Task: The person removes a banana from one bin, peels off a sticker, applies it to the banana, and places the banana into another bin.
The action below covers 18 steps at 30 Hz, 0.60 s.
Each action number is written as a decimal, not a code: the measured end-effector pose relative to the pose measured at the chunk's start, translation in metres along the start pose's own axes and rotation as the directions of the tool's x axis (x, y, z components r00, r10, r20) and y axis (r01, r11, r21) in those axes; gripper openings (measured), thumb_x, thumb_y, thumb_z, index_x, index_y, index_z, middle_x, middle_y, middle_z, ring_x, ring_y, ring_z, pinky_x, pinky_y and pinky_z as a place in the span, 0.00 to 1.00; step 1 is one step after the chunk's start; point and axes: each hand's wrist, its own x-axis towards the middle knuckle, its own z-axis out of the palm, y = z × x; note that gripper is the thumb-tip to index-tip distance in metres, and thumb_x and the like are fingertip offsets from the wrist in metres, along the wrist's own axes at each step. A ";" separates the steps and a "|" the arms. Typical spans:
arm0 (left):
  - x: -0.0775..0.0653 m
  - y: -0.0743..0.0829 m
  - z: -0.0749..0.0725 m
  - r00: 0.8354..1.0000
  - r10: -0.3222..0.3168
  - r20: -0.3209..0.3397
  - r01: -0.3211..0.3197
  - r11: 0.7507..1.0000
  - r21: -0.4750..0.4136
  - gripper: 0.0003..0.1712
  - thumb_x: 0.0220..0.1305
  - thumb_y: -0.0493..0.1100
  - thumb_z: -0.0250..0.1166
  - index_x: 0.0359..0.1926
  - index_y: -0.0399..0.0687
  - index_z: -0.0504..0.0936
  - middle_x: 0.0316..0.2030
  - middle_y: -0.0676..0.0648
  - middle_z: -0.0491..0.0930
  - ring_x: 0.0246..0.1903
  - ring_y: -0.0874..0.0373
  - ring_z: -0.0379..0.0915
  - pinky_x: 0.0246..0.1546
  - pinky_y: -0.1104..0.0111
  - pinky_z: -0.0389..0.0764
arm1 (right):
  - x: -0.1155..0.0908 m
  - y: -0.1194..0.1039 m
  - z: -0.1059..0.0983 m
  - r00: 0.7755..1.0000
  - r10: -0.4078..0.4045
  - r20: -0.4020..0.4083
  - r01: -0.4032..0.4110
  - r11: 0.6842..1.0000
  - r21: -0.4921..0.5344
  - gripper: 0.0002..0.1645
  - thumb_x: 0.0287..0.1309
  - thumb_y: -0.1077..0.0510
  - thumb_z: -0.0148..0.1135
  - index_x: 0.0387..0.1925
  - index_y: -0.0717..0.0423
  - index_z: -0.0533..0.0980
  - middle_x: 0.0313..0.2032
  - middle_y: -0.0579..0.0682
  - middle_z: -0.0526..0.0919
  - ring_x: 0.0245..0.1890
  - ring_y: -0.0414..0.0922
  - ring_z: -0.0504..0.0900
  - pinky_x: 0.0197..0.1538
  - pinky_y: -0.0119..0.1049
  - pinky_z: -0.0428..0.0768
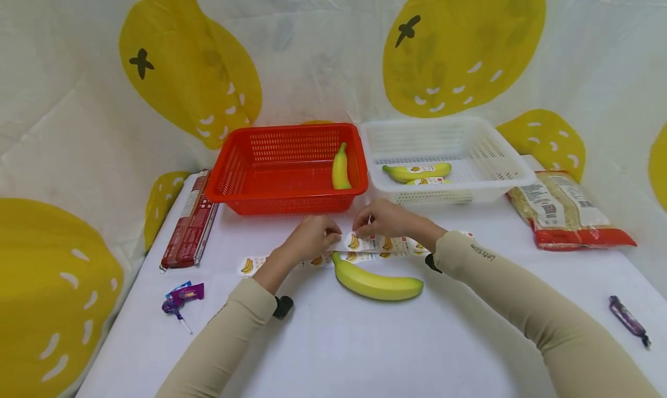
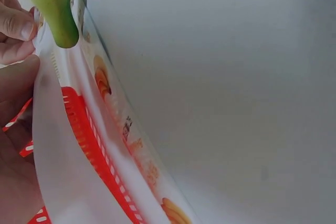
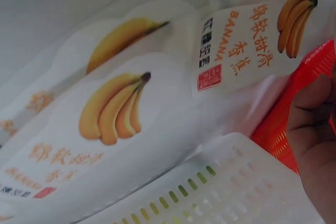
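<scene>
A strip of banana-print stickers (image 1: 388,244) is lifted between my hands in the head view. My left hand (image 1: 311,237) pinches its left end by the blank backing. At its upper edge, beside a printed label, my right hand (image 1: 387,218) pinches with thumb and forefinger; the right wrist view does not show this contact. Another run of stickers (image 1: 247,266) lies below on the table. A yellow banana (image 1: 379,283) with a green stem rests just in front of the strip. The left wrist view shows the pale backing (image 2: 52,145) by my fingers.
At the back, a red basket (image 1: 286,203) holds one banana and a white basket (image 1: 469,190) holds labelled bananas. A red packet (image 1: 190,224) and candies (image 1: 184,296) lie left. A bag (image 1: 565,210) and a purple-wrapped candy (image 1: 629,320) lie right.
</scene>
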 end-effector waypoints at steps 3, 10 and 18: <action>0.000 -0.001 0.002 1.000 0.000 -0.003 0.000 1.000 -0.005 0.09 0.69 0.41 0.67 0.45 0.43 0.89 0.40 0.47 0.88 0.41 0.55 0.78 0.51 0.60 0.81 | -0.001 -0.002 0.002 1.000 0.002 -0.007 -0.002 1.000 -0.001 0.04 0.64 0.61 0.68 0.35 0.54 0.87 0.28 0.45 0.83 0.31 0.41 0.76 0.38 0.33 0.77; 0.000 -0.001 0.003 1.000 0.008 -0.005 -0.008 1.000 -0.002 0.08 0.69 0.41 0.67 0.44 0.44 0.90 0.38 0.48 0.88 0.39 0.56 0.78 0.49 0.61 0.81 | -0.003 -0.001 0.004 1.000 0.009 -0.016 -0.009 1.000 0.005 0.04 0.64 0.61 0.67 0.33 0.54 0.86 0.26 0.44 0.82 0.29 0.40 0.75 0.36 0.33 0.76; 0.000 -0.001 0.004 1.000 0.018 -0.007 -0.018 1.000 0.001 0.08 0.69 0.41 0.67 0.44 0.43 0.90 0.38 0.47 0.88 0.38 0.56 0.77 0.48 0.61 0.82 | -0.004 0.002 0.005 0.999 0.028 -0.023 -0.027 0.999 0.041 0.05 0.65 0.60 0.67 0.34 0.54 0.86 0.27 0.45 0.82 0.31 0.41 0.75 0.37 0.33 0.76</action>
